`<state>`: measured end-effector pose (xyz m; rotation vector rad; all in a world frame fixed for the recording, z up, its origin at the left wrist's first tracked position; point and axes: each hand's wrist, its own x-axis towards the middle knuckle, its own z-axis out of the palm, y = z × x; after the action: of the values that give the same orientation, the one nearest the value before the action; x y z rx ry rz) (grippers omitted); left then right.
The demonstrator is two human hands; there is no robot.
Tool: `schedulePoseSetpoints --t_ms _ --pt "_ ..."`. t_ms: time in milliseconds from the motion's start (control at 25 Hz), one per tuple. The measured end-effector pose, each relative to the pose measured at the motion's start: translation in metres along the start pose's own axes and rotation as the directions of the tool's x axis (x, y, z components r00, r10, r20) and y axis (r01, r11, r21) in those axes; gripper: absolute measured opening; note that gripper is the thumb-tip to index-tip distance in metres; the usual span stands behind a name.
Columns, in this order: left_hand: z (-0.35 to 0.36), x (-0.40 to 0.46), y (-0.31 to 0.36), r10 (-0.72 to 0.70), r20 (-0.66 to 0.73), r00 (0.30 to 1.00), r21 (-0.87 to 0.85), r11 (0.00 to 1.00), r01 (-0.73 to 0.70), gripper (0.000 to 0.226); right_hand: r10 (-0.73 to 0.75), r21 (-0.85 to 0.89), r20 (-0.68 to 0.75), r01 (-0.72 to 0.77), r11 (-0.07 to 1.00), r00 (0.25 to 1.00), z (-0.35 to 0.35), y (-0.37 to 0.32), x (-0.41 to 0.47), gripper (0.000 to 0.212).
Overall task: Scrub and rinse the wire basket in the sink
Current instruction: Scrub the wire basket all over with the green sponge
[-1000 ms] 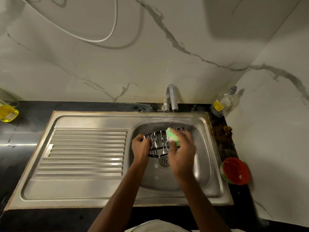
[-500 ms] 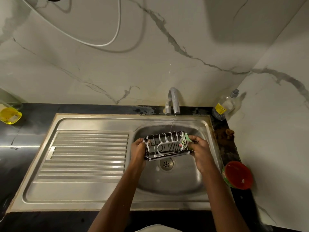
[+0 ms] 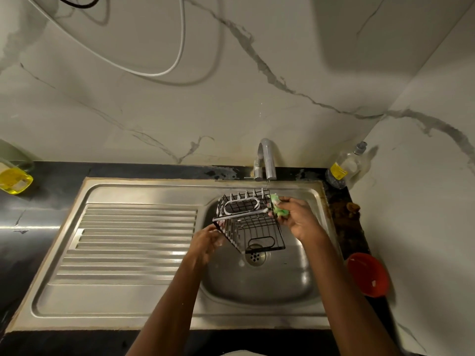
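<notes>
A black wire basket point(image 3: 250, 220), streaked with white soap foam, hangs tilted above the steel sink bowl point(image 3: 259, 286). My left hand point(image 3: 208, 242) grips its lower left side. My right hand point(image 3: 295, 218) holds a green sponge point(image 3: 279, 206) against the basket's upper right corner. The tap point(image 3: 267, 160) stands just behind the basket, and a thin stream of water drops from it beside the basket's far edge.
The ribbed draining board point(image 3: 131, 242) fills the left of the sink. A clear soap bottle point(image 3: 345, 167) stands at the back right corner, a red bowl point(image 3: 367, 274) on the right counter, a yellow bottle point(image 3: 14, 179) far left. White cable hangs on the wall.
The basket has been lifted and tipped, so its open side now faces me. My right hand with the sponge went from the basket's top to its right corner.
</notes>
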<state>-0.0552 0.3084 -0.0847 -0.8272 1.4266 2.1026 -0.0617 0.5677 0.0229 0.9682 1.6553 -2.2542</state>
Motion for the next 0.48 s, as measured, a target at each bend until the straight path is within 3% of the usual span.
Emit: schedulePoseSetpoints --t_ms 80,160,200,280,360,480 --pt "0.000 -0.003 0.008 0.045 -0.009 0.999 0.076 0.996 -0.045 0.033 -0.036 -0.134 -0.022 0.033 0.990 0.999 0.019 0.000 0.015 0.015" --pt "0.011 -0.016 0.022 0.182 -0.070 0.981 0.146 0.974 -0.171 0.021 -0.083 -0.268 -0.037 0.070 0.961 0.996 0.036 -0.003 0.027 0.016" --pt "0.017 -0.019 0.029 0.291 -0.101 0.951 0.267 0.929 -0.256 0.016 -0.093 -0.322 -0.032 0.078 0.943 0.995 0.043 -0.005 0.031 0.016" --pt "0.030 -0.021 0.039 0.397 0.022 0.918 0.479 0.802 -0.358 0.023 -0.118 -0.404 -0.006 0.106 0.908 0.993 0.050 -0.009 0.035 0.019" --pt "0.045 -0.011 0.046 0.273 0.082 0.959 0.533 0.801 -0.274 0.036 -0.143 -0.440 0.023 0.139 0.887 0.989 0.053 -0.011 0.036 0.021" --pt "0.056 -0.001 0.044 0.213 -0.073 0.974 0.685 0.720 -0.106 0.028 -0.141 -0.470 0.089 0.166 0.867 0.986 0.056 -0.004 0.025 0.025"
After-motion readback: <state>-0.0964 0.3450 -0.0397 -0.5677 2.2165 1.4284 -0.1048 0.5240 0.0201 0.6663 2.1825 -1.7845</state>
